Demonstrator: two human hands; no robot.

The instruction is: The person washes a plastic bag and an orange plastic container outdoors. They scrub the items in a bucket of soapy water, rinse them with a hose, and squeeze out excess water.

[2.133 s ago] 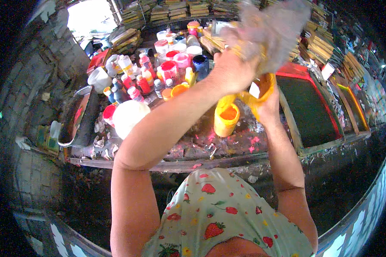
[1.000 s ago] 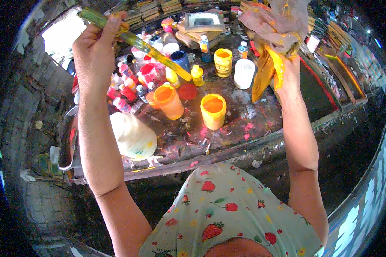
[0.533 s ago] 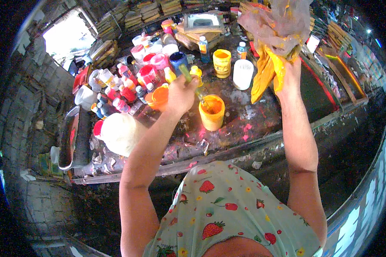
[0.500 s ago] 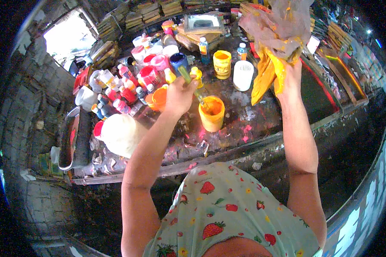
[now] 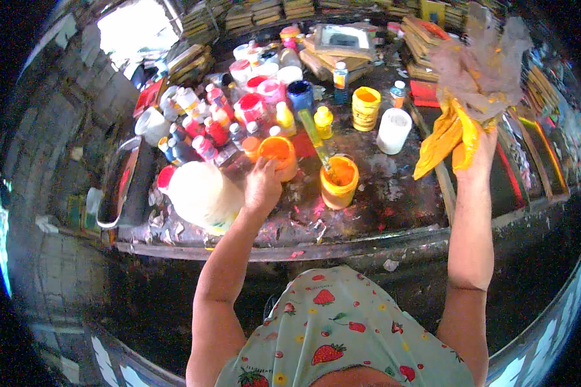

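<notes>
My left hand (image 5: 263, 186) is closed at the near rim of an orange tub (image 5: 286, 149), its fingertips over the edge. To the right of it stands a yellow jar (image 5: 339, 193) of orange paint. A green-handled stick (image 5: 311, 132) leans in that jar with nothing holding it. Raised over the right side of the table, my right hand (image 5: 476, 151) is closed around a plastic bag (image 5: 461, 132), thickly smeared with yellow paint below and greyish, see-through above. The bag hides some of the fingers.
Several paint bottles and tubs crowd the table's left half, beside a large cream-white jug (image 5: 205, 197). A yellow tub (image 5: 366, 109) and a white container (image 5: 394, 131) stand farther back. Wooden frames (image 5: 536, 151) lie at the right. The table's front edge (image 5: 290, 253) runs before me.
My left hand has let go of the green stick, leaving it in the yellow jar, and moved left and down to the orange tub. The right hand still holds the bag. The view has shifted.
</notes>
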